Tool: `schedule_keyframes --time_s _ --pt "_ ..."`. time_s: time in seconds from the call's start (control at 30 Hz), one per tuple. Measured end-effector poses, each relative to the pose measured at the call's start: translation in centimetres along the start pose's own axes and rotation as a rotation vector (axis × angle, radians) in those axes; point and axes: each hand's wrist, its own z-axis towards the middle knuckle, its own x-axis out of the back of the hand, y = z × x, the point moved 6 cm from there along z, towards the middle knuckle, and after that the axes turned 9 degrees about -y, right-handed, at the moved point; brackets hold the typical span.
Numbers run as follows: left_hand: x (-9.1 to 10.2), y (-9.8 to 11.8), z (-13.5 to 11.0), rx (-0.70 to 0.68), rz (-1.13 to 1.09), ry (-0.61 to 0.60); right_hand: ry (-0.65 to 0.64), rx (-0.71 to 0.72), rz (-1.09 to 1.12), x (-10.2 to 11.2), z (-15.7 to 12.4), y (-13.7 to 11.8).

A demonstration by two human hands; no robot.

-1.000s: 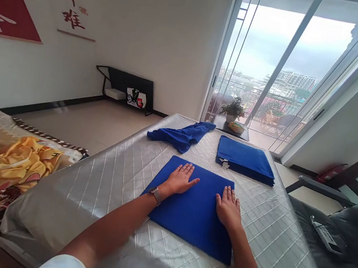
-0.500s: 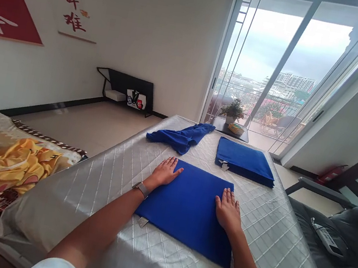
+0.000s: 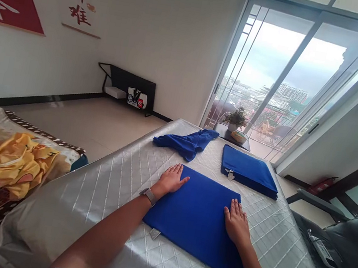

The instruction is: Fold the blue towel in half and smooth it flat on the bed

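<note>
A folded blue cloth point(image 3: 198, 220) lies flat on the silver quilted cover point(image 3: 115, 183), a small white tag sticking out at its near left corner. My left hand point(image 3: 172, 180) rests flat on its far left edge, fingers stretched out and thumb apart. On its right edge lies my right hand point(image 3: 237, 220), also flat with the fingers extended. Beyond, to the right, sits a stack of folded blue cloths point(image 3: 251, 169) with white tags at its near left corner. A crumpled blue cloth point(image 3: 187, 142) lies loosely near the far left edge of the cover.
Yellow printed fabric point(image 3: 4, 163) is heaped on the left. At the far end stands a small black table point(image 3: 221, 130) with a potted plant point(image 3: 236, 118). A black chair point(image 3: 351, 234) with a white remote-like device point(image 3: 323, 250) is on the right.
The camera view has shifted slightly, so everything sits a little differently in the picture. Both hands remain flat on the folded blue cloth, which looks unchanged.
</note>
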Motion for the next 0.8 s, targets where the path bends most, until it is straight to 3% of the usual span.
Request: schedule_keyframes --time_s 0.2,0.37,0.5,0.6,0.73,0.8 --pt "0.2 0.4 -0.2 0.001 -0.005 0.016 0.1 0.055 -0.064 0.8 -0.8 -0.4" --pt "0.0 0.1 0.2 -0.006 -0.01 0.022 0.218 0.152 -0.08 0.3 -5.7 -0.3" --pt "-0.3 0.1 0.5 -0.025 -0.001 0.026 0.149 0.136 -0.025 -3.0 -10.9 0.6" --pt "-0.4 0.0 0.6 -0.033 0.01 0.033 0.101 0.112 0.006 -4.5 -13.2 0.5" --pt "0.3 -0.2 0.0 -0.01 0.046 0.057 0.058 0.079 0.052 -3.9 -13.8 -0.5" --pt "1.2 0.7 -0.7 -0.024 0.067 0.077 0.037 0.073 0.087 -3.3 -13.8 -0.9"
